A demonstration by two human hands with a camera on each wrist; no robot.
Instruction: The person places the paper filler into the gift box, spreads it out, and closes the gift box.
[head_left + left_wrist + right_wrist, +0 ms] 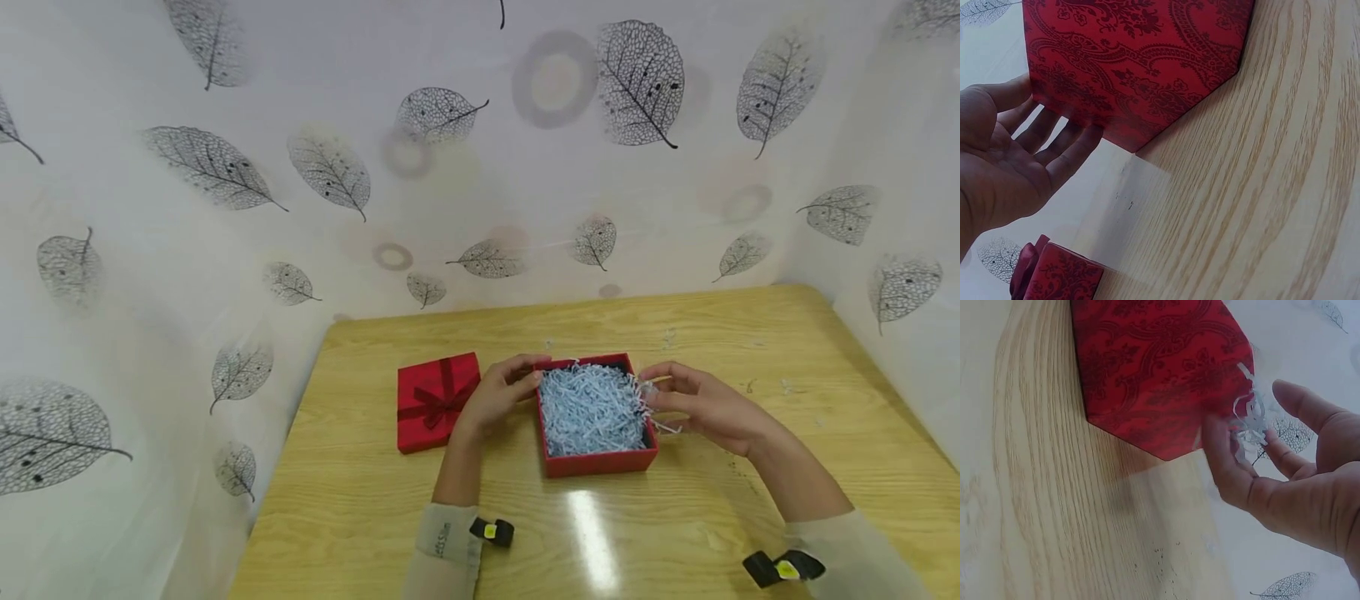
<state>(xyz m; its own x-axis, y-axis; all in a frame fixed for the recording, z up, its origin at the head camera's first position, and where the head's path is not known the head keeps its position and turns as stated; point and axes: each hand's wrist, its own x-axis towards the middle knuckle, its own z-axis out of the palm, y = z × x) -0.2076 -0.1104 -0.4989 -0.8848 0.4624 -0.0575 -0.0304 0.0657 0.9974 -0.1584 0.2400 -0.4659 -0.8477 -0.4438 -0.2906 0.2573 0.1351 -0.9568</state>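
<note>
A red patterned gift box stands without its lid on the table. Pale blue shredded paper fills it. At its back left corner my left hand holds the box wall, thumb by the rim. In the left wrist view, the fingers of the left hand meet the wall's edge. Beside the right rim is my right hand, thumb and fingers spread apart. White paper strands hang over that rim between its fingers. One finger is at the box's side.
The red lid with a dark ribbon bow lies left of the box. Small paper scraps are scattered over the wooden table. Leaf-printed sheeting surrounds the table at the back and sides.
</note>
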